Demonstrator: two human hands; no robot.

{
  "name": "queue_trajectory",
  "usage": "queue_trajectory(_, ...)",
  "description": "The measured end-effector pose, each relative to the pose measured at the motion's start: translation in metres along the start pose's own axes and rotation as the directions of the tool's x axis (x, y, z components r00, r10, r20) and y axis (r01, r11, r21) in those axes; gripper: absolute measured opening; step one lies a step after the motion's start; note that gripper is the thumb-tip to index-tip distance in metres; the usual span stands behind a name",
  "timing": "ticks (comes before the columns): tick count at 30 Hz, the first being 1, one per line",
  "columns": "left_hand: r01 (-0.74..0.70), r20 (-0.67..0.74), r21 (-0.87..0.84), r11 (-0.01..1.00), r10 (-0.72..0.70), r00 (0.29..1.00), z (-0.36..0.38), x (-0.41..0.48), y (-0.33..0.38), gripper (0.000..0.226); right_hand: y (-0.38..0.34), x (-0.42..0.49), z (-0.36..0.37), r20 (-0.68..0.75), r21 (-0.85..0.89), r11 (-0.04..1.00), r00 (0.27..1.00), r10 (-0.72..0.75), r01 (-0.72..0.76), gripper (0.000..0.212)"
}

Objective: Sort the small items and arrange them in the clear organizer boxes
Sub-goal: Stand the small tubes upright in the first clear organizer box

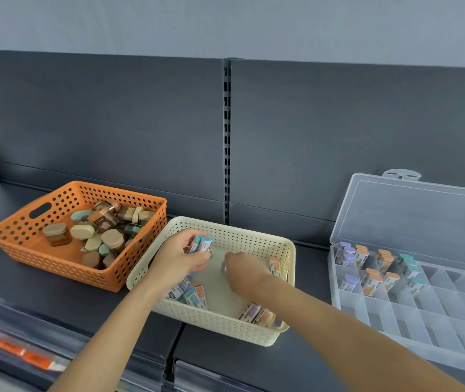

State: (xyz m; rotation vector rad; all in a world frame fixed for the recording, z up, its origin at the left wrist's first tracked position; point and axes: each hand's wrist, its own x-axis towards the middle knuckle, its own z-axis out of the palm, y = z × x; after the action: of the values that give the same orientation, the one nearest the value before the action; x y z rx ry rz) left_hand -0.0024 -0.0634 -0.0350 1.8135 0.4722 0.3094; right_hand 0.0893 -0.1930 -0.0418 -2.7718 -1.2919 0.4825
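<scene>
In the cream basket (225,329) of loose tubes (194,297), the left hand (179,257) grips two teal-capped tubes (201,244) and the right hand (244,273) curls round a purple-capped tube (223,267) — farther right, the open clear organizer (395,321) holds tubes grouped by cap colour.

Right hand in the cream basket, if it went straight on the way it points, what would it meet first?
Probably the small purple-capped tube just ahead of the right hand in the cream plastic basket. Whether they already touch is unclear.
</scene>
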Motion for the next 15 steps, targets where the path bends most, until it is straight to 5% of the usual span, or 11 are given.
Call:
queue_trajectory(3,0.026,-0.024,-0.078,0.997,-0.028,0.999,0.004,-0.002,0.002,0.027,0.005,0.001,-0.007,0.09,0.323,0.941,0.993,0.073,-0.098,0.03)
queue_trajectory(6,0.021,-0.034,-0.113,0.993,-0.025,0.999,0.009,-0.003,0.005,0.024,0.011,-0.005,-0.017,0.205,0.81,0.539,0.972,0.112,-0.233,0.014)
queue_trajectory(9,-0.003,-0.048,-0.097,0.995,-0.002,0.999,0.017,-0.002,0.012,0.025,0.019,-0.023,-0.031,0.195,0.938,0.272,0.976,0.101,-0.216,0.007)
queue_trajectory(11,-0.017,-0.05,-0.09,0.996,0.013,0.999,0.026,-0.001,0.018,0.024,0.027,-0.037,-0.038,0.141,0.962,0.214,0.98,0.141,-0.169,0.014)
queue_trajectory(15,-0.066,-0.047,-0.093,0.994,0.062,0.997,0.05,0.0,0.036,0.025,0.05,-0.061,-0.044,0.005,0.962,0.262,0.96,0.281,-0.082,0.025)
